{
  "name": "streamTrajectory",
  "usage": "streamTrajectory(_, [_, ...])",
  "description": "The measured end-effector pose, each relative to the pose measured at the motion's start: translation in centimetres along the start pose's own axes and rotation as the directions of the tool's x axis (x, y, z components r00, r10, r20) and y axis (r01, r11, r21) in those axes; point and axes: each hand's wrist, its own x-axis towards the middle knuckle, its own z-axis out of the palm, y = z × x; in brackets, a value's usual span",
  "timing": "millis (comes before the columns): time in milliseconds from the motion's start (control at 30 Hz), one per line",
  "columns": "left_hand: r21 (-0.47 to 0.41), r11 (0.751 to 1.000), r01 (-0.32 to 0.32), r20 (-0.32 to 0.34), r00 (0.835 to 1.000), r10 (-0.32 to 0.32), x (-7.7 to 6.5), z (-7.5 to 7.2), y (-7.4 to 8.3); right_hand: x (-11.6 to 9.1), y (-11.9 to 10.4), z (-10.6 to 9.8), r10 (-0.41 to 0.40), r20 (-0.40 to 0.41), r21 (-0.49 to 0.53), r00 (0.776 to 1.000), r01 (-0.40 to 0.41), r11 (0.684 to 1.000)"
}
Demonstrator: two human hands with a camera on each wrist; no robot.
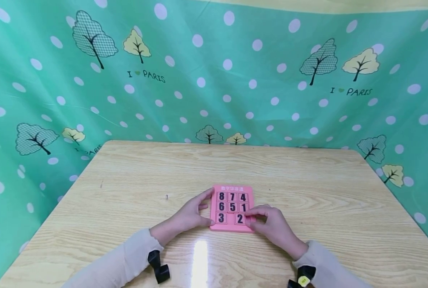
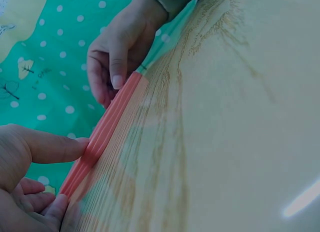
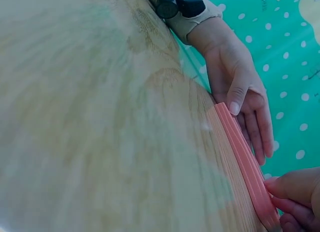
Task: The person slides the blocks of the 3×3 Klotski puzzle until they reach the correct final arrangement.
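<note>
A pink number slide puzzle (image 1: 232,228) lies flat on the table, its tiles reading 8 7 4, 6 5 1, then 3 and 2. The 2 tile (image 1: 239,219) sits slightly left of the column above it, with a gap between it and the 3 tile (image 1: 221,218). Along the puzzle's left side rests my left hand (image 1: 193,211), index finger near the top corner, thumb at the bottom corner, fingers fairly straight. My right hand (image 1: 271,224) has bent index finger and thumb at the right edge of the 2 tile. In both wrist views the puzzle is seen edge-on, hiding its tiles.
The light wooden table (image 1: 145,168) extends around the puzzle. Behind it hangs a green dotted curtain (image 1: 214,80) with printed trees. Black straps (image 1: 159,267) are at both sleeve cuffs. A bright reflection lies on the table in front of the puzzle.
</note>
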Motion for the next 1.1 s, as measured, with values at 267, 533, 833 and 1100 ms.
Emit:
streamTrajectory(267, [0.021,1.000,0.005,-0.006,1.000,-0.005,0.0,0.1,0.0,0.3,-0.4,0.5,-0.032,0.019,0.037,0.999,0.031,0.999])
streamTrajectory(533, [0.019,1.000,-0.010,-0.008,1.000,0.010,-0.1,0.1,0.2,0.5,-0.7,0.8,-0.047,0.016,0.031,0.999,0.046,0.998])
streamTrajectory(833, [0.022,1.000,-0.017,-0.009,1.000,0.017,-0.1,0.1,0.2,0.6,-0.9,1.1,-0.051,0.024,0.019,0.998,0.050,0.999])
streamTrajectory(1100, [0.016,1.000,-0.014,-0.010,1.000,0.014,-0.2,0.2,0.3,0.6,-0.8,1.1,-0.041,0.021,0.024,0.999,0.041,0.999])
